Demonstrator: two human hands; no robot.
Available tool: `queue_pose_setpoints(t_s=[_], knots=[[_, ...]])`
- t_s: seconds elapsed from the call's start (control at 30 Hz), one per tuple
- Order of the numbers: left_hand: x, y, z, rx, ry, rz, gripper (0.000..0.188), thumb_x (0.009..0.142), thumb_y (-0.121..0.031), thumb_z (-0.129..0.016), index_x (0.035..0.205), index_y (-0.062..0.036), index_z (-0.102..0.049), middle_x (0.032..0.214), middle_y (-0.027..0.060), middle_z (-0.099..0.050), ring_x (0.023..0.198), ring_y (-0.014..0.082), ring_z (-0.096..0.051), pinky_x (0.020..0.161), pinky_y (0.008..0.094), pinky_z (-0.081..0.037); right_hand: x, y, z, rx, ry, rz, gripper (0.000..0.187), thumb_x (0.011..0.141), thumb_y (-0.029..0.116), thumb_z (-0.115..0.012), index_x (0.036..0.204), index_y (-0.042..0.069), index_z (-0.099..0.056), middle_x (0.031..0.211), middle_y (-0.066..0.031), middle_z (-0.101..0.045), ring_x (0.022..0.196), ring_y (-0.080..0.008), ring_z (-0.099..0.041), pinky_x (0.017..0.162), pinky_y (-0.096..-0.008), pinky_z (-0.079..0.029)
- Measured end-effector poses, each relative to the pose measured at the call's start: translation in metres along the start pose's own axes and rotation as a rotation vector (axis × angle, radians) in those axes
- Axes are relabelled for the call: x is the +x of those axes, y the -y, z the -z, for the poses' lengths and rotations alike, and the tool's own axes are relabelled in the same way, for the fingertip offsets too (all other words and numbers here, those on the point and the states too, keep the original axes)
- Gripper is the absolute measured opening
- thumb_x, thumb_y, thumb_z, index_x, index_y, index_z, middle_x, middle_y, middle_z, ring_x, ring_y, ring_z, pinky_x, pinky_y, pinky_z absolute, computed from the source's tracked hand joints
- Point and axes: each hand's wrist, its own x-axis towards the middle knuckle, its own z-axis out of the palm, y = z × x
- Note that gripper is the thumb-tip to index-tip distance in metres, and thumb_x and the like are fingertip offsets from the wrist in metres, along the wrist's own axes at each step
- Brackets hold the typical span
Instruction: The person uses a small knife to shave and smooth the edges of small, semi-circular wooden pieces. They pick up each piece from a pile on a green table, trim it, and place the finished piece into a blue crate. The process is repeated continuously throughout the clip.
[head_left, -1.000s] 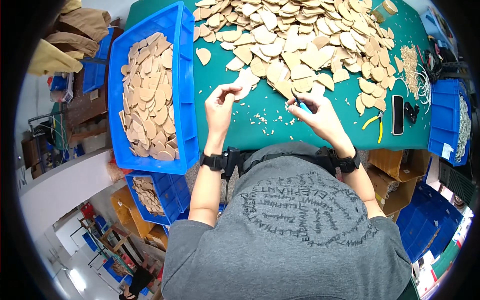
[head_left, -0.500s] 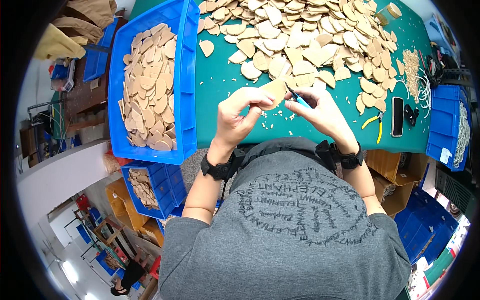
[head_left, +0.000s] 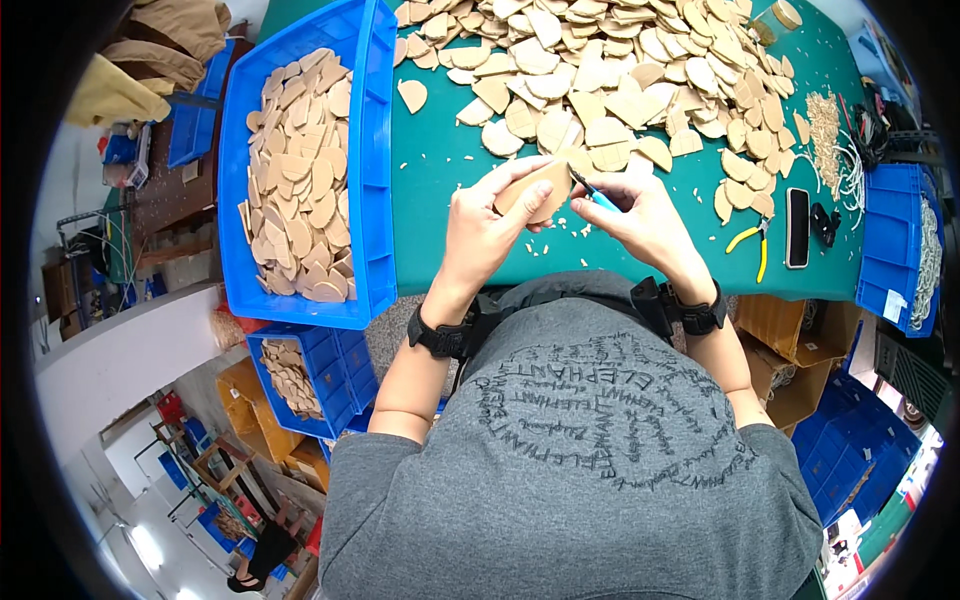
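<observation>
Over the table's near edge, my left hand [head_left: 476, 226] grips a flat tan piece [head_left: 557, 181] with a rounded edge, the thumb lying across its face. My right hand [head_left: 648, 222] is closed around small blue-handled cutting pliers [head_left: 603, 199]. Their dark jaws meet the right edge of the tan piece; whether they bite into it is too small to tell. Small pale scraps lie on the green table below my hands. Just beyond them spreads a large heap of similar half-round tan pieces [head_left: 608, 133].
At left a blue bin [head_left: 376, 200] holds many such pieces; a smaller blue bin [head_left: 345, 372] stands below. Yellow-handled pliers [head_left: 762, 255], a phone [head_left: 797, 228], a jar [head_left: 777, 20] and a shavings pile [head_left: 823, 135] lie right on the green table [head_left: 440, 240]. Another blue bin [head_left: 886, 240] stands far right.
My left hand has turned the tan piece, and its thumb now lies flat across the face. The right hand and the pliers stay nearly in place.
</observation>
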Motion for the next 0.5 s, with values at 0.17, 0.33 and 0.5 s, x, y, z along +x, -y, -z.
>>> queue_pose_setpoints(t_s=[0.17, 0.33, 0.5], knots=[[0.0012, 0.0006, -0.0010, -0.056, 0.007, 0.034, 0.031, 0.090, -0.017, -0.064, 0.115, -0.0006, -0.062, 0.100, 0.0072, -0.065, 0.077, 0.0135, -0.065, 0.060, 0.0236, -0.054, -0.0022, 0.0024, -0.0013, 0.068, 0.000, -0.031, 0.025, 0.082, 0.024, -0.068, 0.093, 0.001, -0.069, 0.066, 0.0005, -0.060, 0.057, -0.0044, -0.047, 0.053, -0.0207, -0.038], [0.0006, 0.0022, -0.0008, -0.112, -0.003, 0.041, 0.031, 0.090, -0.018, -0.064, 0.115, 0.0004, -0.061, 0.097, 0.0079, -0.065, 0.074, 0.0134, -0.065, 0.059, 0.0234, -0.054, -0.0024, 0.0050, -0.0014, 0.038, 0.004, -0.033, 0.021, 0.083, 0.021, -0.067, 0.090, 0.001, -0.067, 0.066, 0.0016, -0.059, 0.058, -0.0035, -0.047, 0.054, -0.0198, -0.038], [-0.0025, 0.0041, 0.0072, -0.185, -0.084, 0.064, 0.031, 0.090, -0.017, -0.064, 0.115, 0.0012, -0.061, 0.094, 0.0086, -0.066, 0.070, 0.0135, -0.065, 0.058, 0.0240, -0.053, -0.0009, 0.0075, 0.0023, 0.155, -0.070, -0.113, 0.019, 0.083, 0.020, -0.068, 0.089, 0.002, -0.067, 0.069, 0.0035, -0.058, 0.061, -0.0022, -0.047, 0.054, -0.0196, -0.037]])
